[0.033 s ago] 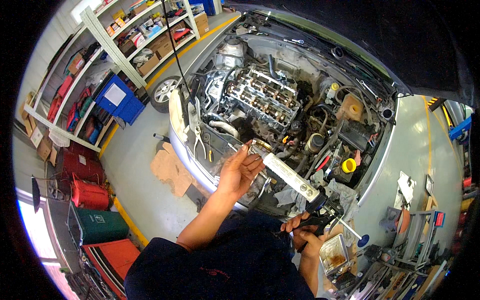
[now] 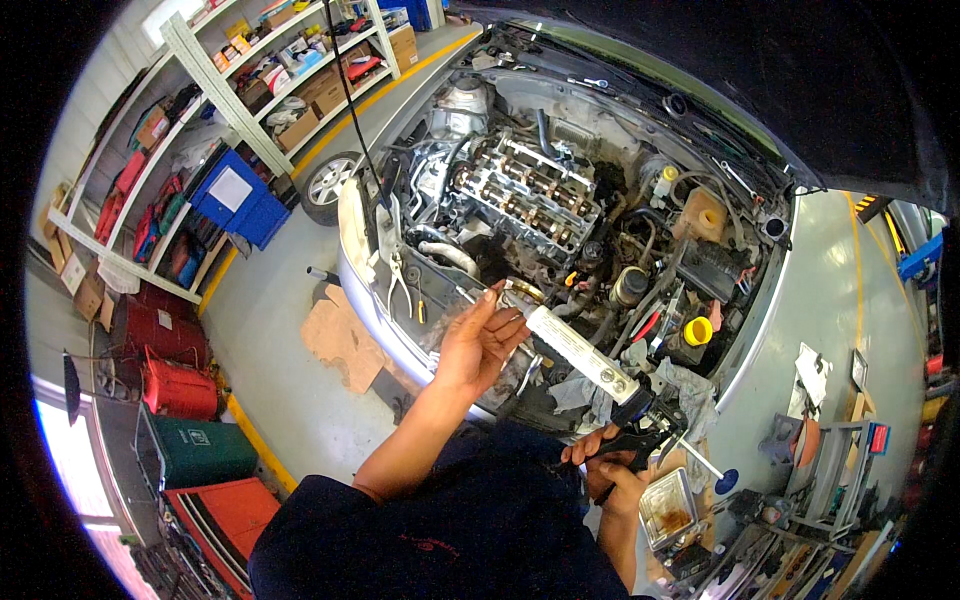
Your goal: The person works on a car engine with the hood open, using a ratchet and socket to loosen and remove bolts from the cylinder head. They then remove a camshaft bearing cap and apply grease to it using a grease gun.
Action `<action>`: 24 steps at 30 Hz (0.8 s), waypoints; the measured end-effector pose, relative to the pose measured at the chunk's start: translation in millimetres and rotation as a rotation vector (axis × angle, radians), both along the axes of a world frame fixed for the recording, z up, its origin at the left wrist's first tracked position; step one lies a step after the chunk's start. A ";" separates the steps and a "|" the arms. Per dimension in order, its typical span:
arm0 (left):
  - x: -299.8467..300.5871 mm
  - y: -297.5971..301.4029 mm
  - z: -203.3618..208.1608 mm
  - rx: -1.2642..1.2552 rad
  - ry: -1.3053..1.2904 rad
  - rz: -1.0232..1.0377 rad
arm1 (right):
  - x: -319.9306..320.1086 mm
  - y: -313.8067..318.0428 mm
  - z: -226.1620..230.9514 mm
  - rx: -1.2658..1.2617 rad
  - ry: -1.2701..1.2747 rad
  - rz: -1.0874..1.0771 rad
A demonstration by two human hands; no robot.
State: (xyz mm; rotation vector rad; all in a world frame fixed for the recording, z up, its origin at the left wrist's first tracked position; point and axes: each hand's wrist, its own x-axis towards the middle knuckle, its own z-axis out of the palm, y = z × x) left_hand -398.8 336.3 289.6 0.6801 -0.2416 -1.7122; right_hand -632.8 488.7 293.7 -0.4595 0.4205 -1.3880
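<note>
My right hand (image 2: 612,465) is wrapped round the black handle of a caulking gun (image 2: 645,415). A white sealant cartridge (image 2: 580,352) sits in it, slanting up to the left over the car's front edge. The gun's plunger rod, with a dark blue end, sticks out behind toward the lower right. At the cartridge's front tip, my left hand (image 2: 483,340) has thumb and forefinger pinched together. What lies between those fingertips is too small to make out. Beyond both hands, an engine (image 2: 530,195) stands with its camshafts exposed.
Pliers (image 2: 400,285) and a yellow-handled screwdriver (image 2: 420,300) lie on the car's front panel. Right of the engine are a yellow cap (image 2: 698,331) and grey rags (image 2: 685,395). The raised hood (image 2: 800,90) hangs over the far right. A metal tray (image 2: 668,510) stands near my right forearm.
</note>
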 end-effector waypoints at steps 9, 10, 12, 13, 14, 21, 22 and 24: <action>0.9 -0.2 -4.7 -0.001 -0.023 -0.010 | 0.3 -0.2 0.7 -0.024 0.008 -0.002; 0.4 -0.4 -3.6 -0.002 -0.024 -0.010 | 0.2 -0.1 0.5 -0.027 0.010 -0.003; -0.2 -0.5 -2.4 0.001 -0.030 -0.010 | 0.1 -0.2 1.0 -0.026 0.002 0.001; -0.4 -0.4 -2.1 0.005 -0.035 -0.009 | 0.0 -0.1 1.3 -0.026 -0.002 0.003; -0.5 -0.3 -2.0 0.009 -0.040 -0.008 | 0.0 0.1 1.6 -0.025 0.003 0.002; -1.7 -0.3 -0.8 0.004 -0.042 -0.013 | -0.6 0.9 1.6 -0.012 0.007 -0.001; -1.7 -0.3 -0.3 0.002 -0.040 -0.015 | -0.6 1.2 1.6 -0.006 0.005 -0.003; -1.0 0.0 -0.4 0.003 -0.025 -0.015 | 0.0 0.8 4.6 0.003 0.009 -0.004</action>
